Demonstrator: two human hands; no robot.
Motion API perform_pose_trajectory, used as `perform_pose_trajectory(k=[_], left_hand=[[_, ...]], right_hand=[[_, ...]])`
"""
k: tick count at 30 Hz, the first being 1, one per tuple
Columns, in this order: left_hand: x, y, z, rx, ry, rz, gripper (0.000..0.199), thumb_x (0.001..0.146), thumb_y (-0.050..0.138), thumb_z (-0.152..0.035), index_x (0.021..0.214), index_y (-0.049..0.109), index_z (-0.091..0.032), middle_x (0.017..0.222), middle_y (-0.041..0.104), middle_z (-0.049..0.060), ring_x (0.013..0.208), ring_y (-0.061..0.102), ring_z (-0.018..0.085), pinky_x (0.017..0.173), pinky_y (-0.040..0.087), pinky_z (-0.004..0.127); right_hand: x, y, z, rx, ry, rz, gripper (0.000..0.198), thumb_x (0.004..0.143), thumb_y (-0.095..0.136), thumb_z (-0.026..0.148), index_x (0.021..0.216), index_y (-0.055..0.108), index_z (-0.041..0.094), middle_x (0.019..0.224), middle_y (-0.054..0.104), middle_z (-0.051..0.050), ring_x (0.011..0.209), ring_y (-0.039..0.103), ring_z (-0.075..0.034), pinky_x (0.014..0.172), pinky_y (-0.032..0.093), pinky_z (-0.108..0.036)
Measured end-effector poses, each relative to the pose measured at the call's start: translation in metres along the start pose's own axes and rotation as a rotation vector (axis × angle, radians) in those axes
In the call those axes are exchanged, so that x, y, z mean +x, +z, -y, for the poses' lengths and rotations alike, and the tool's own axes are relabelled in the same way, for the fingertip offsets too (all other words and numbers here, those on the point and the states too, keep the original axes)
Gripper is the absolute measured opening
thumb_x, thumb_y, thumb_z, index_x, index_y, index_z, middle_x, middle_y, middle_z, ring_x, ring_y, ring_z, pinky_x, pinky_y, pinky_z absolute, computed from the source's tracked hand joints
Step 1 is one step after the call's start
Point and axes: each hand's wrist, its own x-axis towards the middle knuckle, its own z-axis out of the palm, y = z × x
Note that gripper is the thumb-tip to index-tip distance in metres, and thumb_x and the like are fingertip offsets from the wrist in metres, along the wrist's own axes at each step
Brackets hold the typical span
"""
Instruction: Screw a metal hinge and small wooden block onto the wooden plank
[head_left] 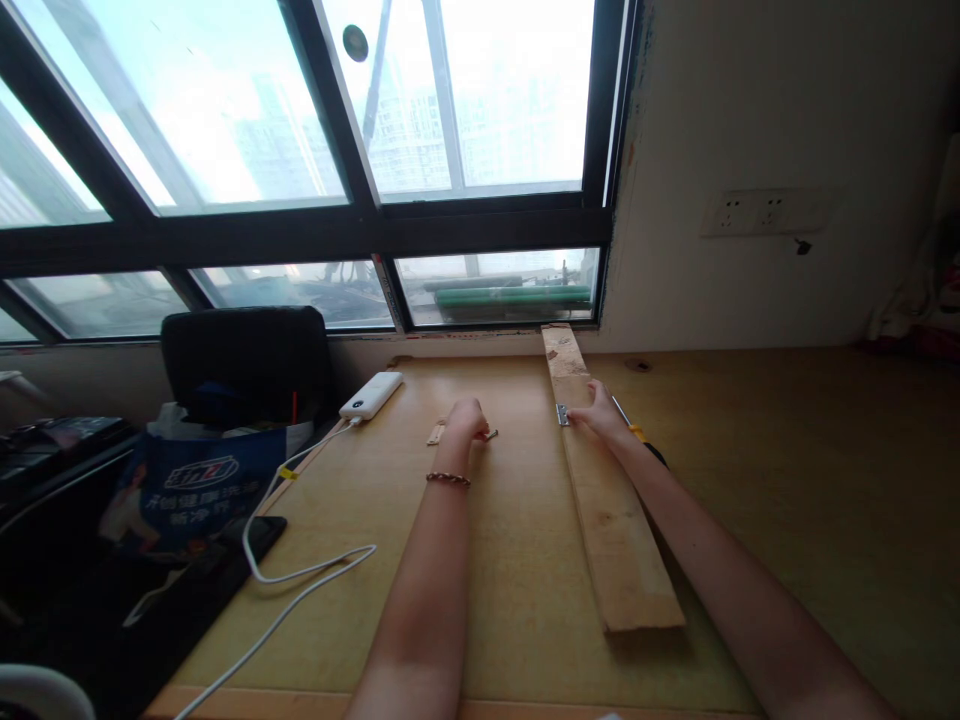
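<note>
A long wooden plank (611,520) lies lengthwise on the table, its far end by the window sill. My right hand (596,412) grips across the plank, its thumb on a small metal hinge (562,414) at the plank's left edge. Left of the plank, my left hand (466,418) is closed low over the table, fingertips hidden. Close to its fingers shows a small screw-like piece (491,435); whether it is held I cannot tell. A small pale flat piece (435,433) lies beside that hand. Partly behind my right forearm is a screwdriver (656,453) with a black and yellow handle.
A white power bank (371,396) with a white cable (315,575) lies along the table's left side. Beyond that edge stand a black chair (244,355) and a blue bag (199,490). Windows and a wall with a socket panel (750,212) bound the table (787,500).
</note>
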Motion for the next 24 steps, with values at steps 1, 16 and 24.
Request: perform_pose_trajectory(k=[1,16,24], left_hand=[[0.001,-0.003,0.0,-0.013,-0.009,-0.002,0.023,0.048,0.075,-0.01,0.046,0.052,-0.014,0.047,0.057,0.007,0.056,0.06,0.02,0.052,0.042,0.025],[-0.01,0.01,-0.017,0.341,0.171,0.02,0.013,0.047,0.071,-0.011,0.047,0.058,-0.015,0.052,0.06,0.006,0.06,0.058,0.018,0.053,0.038,0.023],[-0.01,0.0,-0.013,0.262,0.014,-0.034,0.025,0.042,0.079,-0.018,0.059,0.06,-0.017,0.048,0.057,0.003,0.068,0.061,0.021,0.062,0.041,0.027]], right_hand=[[0.0,0.0,0.0,0.001,-0.001,-0.001,0.072,0.045,0.071,0.029,0.11,0.043,0.019,0.124,0.042,-0.01,0.119,0.039,-0.028,0.1,0.031,-0.039],[-0.001,0.0,0.001,-0.004,-0.001,-0.008,0.071,0.047,0.071,0.029,0.111,0.043,0.021,0.126,0.041,-0.009,0.12,0.038,-0.028,0.101,0.032,-0.04],[-0.001,0.0,0.001,-0.019,0.007,0.002,0.071,0.047,0.071,0.03,0.111,0.043,0.02,0.128,0.039,-0.01,0.12,0.038,-0.028,0.1,0.033,-0.041]])
